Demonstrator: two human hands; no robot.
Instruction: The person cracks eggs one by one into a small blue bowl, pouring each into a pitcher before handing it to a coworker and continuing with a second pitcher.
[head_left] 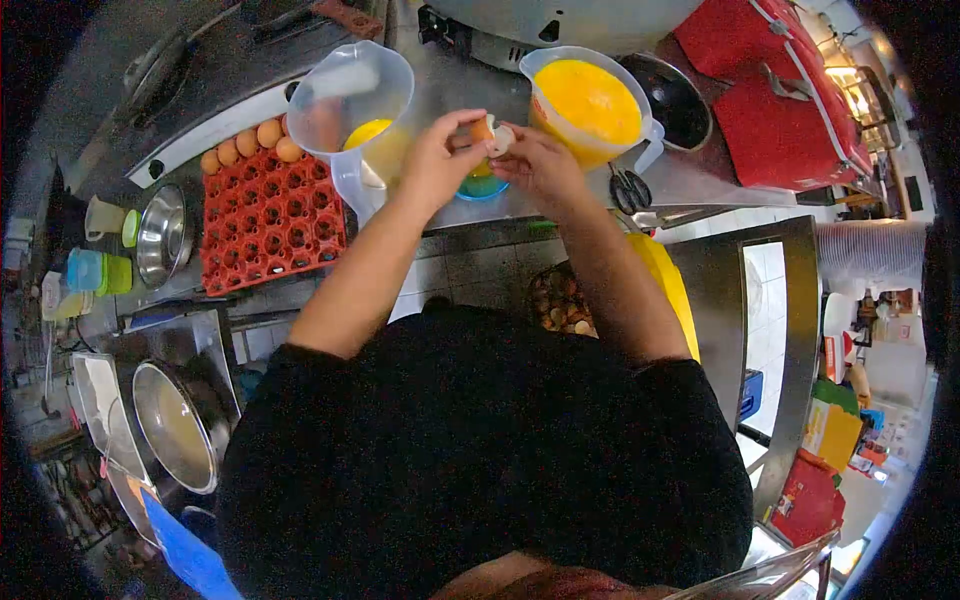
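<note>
Over a small blue bowl (484, 190), my left hand (440, 160) pinches one brown half of a cracked eggshell (482, 131). My right hand (545, 168) grips the other part of the shell, its pale inside (502, 140) showing. The two pieces are close together, and yellow egg shows beneath them at the bowl. To the left stands a clear plastic pitcher (392, 85) with some yellow egg at its bottom. A second pitcher (555, 125), nearly full of yellow egg liquid (590, 95), stands beside my right hand.
A red egg tray (270, 225) holds several brown eggs (247, 143) along its far edge. Black scissors (630, 188) lie near the counter's right front. A black bowl (685, 105) and red bag (775, 130) sit farther right. Below the counter is a container of eggshells (562, 300).
</note>
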